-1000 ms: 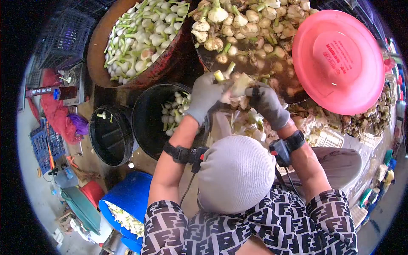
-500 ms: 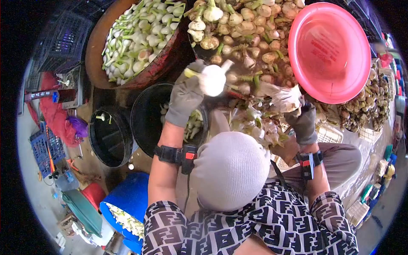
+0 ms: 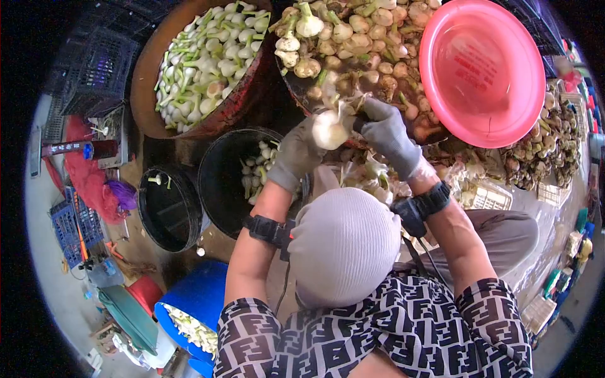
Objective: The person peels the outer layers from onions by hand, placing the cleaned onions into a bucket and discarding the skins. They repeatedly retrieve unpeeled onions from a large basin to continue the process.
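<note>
A garlic bulb (image 3: 330,131) with loose skin is held up between both gloved hands, over the near rim of the tub of unpeeled bulbs (image 3: 359,41). My left hand (image 3: 301,151), in a grey glove, grips it from the left side. From the right, my right hand (image 3: 387,133), also gloved, has its fingers closed at the bulb's papery skin; exactly what they pinch is blurred. Below the hands, peeled skins (image 3: 375,173) lie in a heap. Left of my left hand, a black bucket (image 3: 217,183) contains several clean bulbs.
A rusty round tub (image 3: 146,94) full of white bulbs is at the upper left. The pink basin (image 3: 482,69) sits upper right, beside piled dirty garlic (image 3: 542,148). A smaller black bucket (image 3: 167,211) and a blue barrel (image 3: 201,283) stand at left.
My right hand has moved up and left to the bulb, and the skins it held are gone from it. My left hand has shifted slightly right and down with a bulb.
</note>
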{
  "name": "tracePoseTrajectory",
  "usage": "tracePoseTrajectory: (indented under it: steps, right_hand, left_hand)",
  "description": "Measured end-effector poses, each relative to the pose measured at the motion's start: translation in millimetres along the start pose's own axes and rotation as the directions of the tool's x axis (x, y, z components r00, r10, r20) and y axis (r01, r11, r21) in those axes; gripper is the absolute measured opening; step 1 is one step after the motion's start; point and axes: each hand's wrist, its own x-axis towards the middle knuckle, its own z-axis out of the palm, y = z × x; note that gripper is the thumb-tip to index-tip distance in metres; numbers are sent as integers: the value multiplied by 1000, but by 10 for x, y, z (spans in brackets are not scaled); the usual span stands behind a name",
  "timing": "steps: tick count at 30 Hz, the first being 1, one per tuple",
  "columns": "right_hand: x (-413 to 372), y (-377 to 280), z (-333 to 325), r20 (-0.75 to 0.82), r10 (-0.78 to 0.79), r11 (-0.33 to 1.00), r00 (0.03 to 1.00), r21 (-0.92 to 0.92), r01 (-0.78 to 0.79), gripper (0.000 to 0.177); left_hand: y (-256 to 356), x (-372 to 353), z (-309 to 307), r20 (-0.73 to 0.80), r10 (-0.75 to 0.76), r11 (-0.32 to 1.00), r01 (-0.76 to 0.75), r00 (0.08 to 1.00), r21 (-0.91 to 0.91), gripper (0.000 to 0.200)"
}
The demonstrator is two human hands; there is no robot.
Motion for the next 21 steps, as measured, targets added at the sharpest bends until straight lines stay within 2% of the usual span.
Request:
tracePoseTrajectory:
  steps: [2,3,4,5,6,7,8,9,10,11,12,13,14,15,16,17,18,20,21]
  right_hand:
    - [-10,52,-62,68,194,981,979,5,-195,37]
    - [-102,-74,-32,101,250,929,963,254,-268,35]
    - [-217,-73,-54,164,250,928,954,240,-284,34]
    - [-333,-53,-135,219,249,929,944,221,-296,33]
    - [-456,-24,-220,273,249,930,929,201,-308,33]
    - [-599,82,-284,344,294,943,892,-254,-213,32]
    - [-720,179,-359,383,369,762,847,-646,-40,32]
    - [-810,179,-442,306,532,567,789,-822,-64,38]
    - [-902,182,-546,183,669,332,720,-941,-70,45]
    - [-954,450,-715,111,619,364,777,-917,-160,53]
    - [-935,444,-877,53,616,467,786,-828,-310,50]
    - [-983,433,-970,-5,604,742,797,-360,-565,44]
    - [-1039,423,-1062,-75,604,783,793,240,-574,38]
    - [-1045,409,-1151,-148,650,713,745,458,-531,31]
    - [-1085,906,-1286,-167,451,806,877,499,-319,24]
    - [-1126,1397,-1422,-177,225,826,958,556,-92,18]
    - [-1088,1328,-1486,-217,325,695,920,715,-77,14]
    - [-1003,1158,-1607,-291,511,374,809,922,95,12]
    - [-973,1264,-1691,-322,476,359,819,921,154,14]
  left_hand:
    - [-175,40,-24,-7,26,996,-25,1000,86,36]
    - [-240,31,-65,-98,-103,987,89,990,-136,35]
    - [-313,12,-141,-154,-247,915,178,957,-362,34]
    - [-405,29,-244,-167,-389,786,231,906,-574,34]
    - [-420,102,-462,-186,-503,600,186,844,-778,37]
    - [-430,175,-678,-202,-608,389,67,768,-919,41]
    - [-346,322,-817,-328,-540,262,-216,775,-941,40]
    - [-204,380,-1042,-347,-518,152,-314,782,-937,41]
    - [74,412,-1089,-480,-378,297,-388,791,-873,43]
    - [20,430,-1295,-384,-399,120,-368,833,-922,42]
    - [165,425,-1270,-357,-397,156,-321,846,-934,40]
    - [149,395,-1234,-375,-362,259,-295,853,-920,39]
    - [113,392,-1175,-382,-316,353,-266,868,-897,37]
    - [49,347,-1127,-301,-387,277,-202,872,-940,33]
    - [-32,275,-1054,-208,-447,197,-132,870,-972,29]
    - [-89,217,-938,-183,-479,168,-114,858,-979,26]
    - [-138,154,-827,-157,-509,138,-99,846,-985,24]
    - [-205,56,-619,-131,-583,150,-52,802,-987,21]
    - [-196,9,-518,-131,-599,175,-30,790,-984,21]
